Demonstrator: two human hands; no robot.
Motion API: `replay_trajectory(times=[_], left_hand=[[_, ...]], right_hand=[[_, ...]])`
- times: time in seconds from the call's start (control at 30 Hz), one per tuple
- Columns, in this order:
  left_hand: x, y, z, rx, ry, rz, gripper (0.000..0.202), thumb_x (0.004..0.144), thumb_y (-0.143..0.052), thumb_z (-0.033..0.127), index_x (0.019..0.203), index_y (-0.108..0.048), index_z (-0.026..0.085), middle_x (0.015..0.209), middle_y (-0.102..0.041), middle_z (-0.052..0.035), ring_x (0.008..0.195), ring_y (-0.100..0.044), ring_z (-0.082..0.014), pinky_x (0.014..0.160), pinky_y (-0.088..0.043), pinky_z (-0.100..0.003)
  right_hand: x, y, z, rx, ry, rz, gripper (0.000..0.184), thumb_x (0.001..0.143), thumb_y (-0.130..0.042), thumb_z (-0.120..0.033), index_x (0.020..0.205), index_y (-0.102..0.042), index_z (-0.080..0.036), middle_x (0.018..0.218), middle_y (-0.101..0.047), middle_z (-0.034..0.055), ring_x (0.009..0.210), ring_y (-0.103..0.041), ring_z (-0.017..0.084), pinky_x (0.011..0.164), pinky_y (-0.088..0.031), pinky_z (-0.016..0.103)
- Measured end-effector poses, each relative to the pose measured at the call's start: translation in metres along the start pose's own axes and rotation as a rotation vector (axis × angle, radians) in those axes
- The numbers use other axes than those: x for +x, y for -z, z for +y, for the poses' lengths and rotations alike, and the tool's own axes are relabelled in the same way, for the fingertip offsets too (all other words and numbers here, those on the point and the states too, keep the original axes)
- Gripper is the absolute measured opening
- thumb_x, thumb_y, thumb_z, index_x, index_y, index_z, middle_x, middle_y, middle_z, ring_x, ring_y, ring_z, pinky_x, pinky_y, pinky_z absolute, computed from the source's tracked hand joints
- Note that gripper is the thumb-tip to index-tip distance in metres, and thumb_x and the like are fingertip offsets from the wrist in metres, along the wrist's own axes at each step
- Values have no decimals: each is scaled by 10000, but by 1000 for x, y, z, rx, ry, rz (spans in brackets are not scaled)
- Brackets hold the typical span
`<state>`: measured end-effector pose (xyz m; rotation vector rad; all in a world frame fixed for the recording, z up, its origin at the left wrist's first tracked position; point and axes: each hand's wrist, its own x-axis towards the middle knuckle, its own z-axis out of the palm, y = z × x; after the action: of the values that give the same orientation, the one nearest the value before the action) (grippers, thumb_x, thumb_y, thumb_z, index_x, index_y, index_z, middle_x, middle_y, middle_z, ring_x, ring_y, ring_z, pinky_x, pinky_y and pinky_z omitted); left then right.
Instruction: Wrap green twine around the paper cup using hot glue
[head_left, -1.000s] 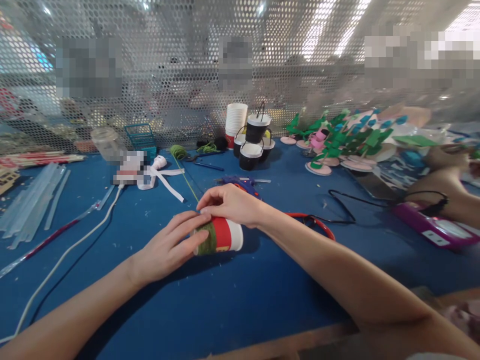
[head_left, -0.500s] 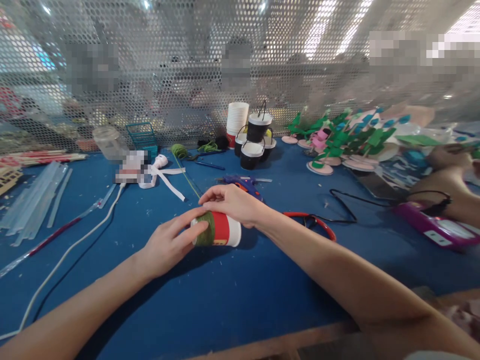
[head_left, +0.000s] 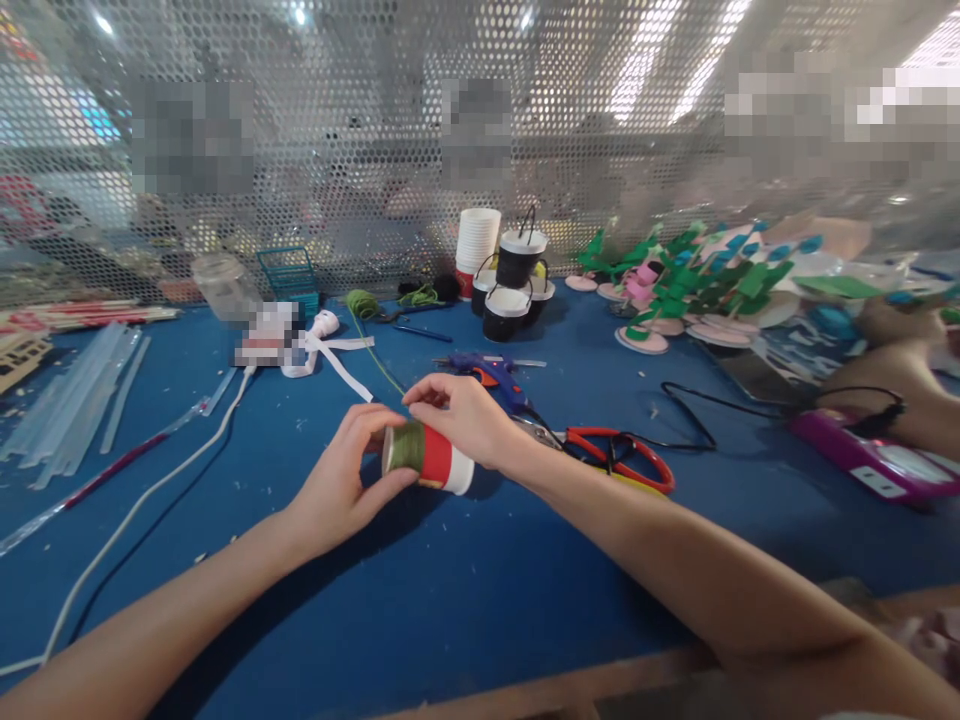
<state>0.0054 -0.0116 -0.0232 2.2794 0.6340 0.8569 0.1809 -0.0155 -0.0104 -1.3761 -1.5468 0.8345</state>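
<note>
A red and white paper cup point(head_left: 448, 464) lies tilted on its side, its left end wrapped in olive-green yarn point(head_left: 407, 445). My left hand point(head_left: 352, 465) grips the wrapped end, thumb below and fingers above. Just over the cup, my right hand point(head_left: 457, 410) pinches a green yarn strand point(head_left: 384, 371) between thumb and fingertips. That strand runs back to a green yarn ball point(head_left: 362, 303). Behind my right hand lies a blue glue gun point(head_left: 491, 375). Red-handled scissors point(head_left: 630, 445) rest beside my right forearm, which partly hides them.
White paper cups point(head_left: 478, 245) stand stacked at the back, near small black-and-white buckets point(head_left: 506, 312). Green paper plants point(head_left: 675, 285) fill the back right. Clear glue sticks point(head_left: 79, 400) and a white cable point(head_left: 150, 490) lie left. A purple power strip point(head_left: 870, 450) sits right, near another person's arm point(head_left: 911, 365).
My left fingers have shifted on the cup, the thumb now lower along its near side. The cup has turned slightly. My right hand still pinches the yarn, slightly lower in view.
</note>
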Motion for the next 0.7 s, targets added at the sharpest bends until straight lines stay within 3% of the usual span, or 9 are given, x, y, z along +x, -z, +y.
replay_trajectory(times=[0.1,0.3,0.5,0.7], left_hand=[[2,-1,-2,-121,99,-14,456,781,-585,271,1185,-380,216,1125,-398,-89,1012,-525,-220,878,-473,-415],[4,0,-3,-224,233,-30,433,707,-652,262,1075,-438,179,1086,-513,-88,1060,-523,-241,928,-429,-432],[7,5,7,-254,421,-136,484,684,-650,273,1088,-400,177,889,-607,-62,811,-629,-230,714,-519,-401],[8,3,11,-384,454,-112,519,668,-662,346,1084,-405,171,895,-610,-56,832,-621,-220,731,-509,-361]], right_hand=[[-1,-1,1,7,53,28,107,733,-521,-102,754,-610,-157,693,-615,4,660,-560,111,663,-441,259],[0,-1,2,49,74,58,96,734,-528,-126,763,-608,-172,723,-624,5,695,-576,122,658,-451,264],[-1,-1,3,34,62,41,101,739,-525,-122,773,-610,-165,726,-623,10,694,-577,123,665,-456,271],[-5,-3,-1,-12,80,41,116,747,-511,-115,774,-610,-169,733,-632,9,698,-585,122,670,-461,268]])
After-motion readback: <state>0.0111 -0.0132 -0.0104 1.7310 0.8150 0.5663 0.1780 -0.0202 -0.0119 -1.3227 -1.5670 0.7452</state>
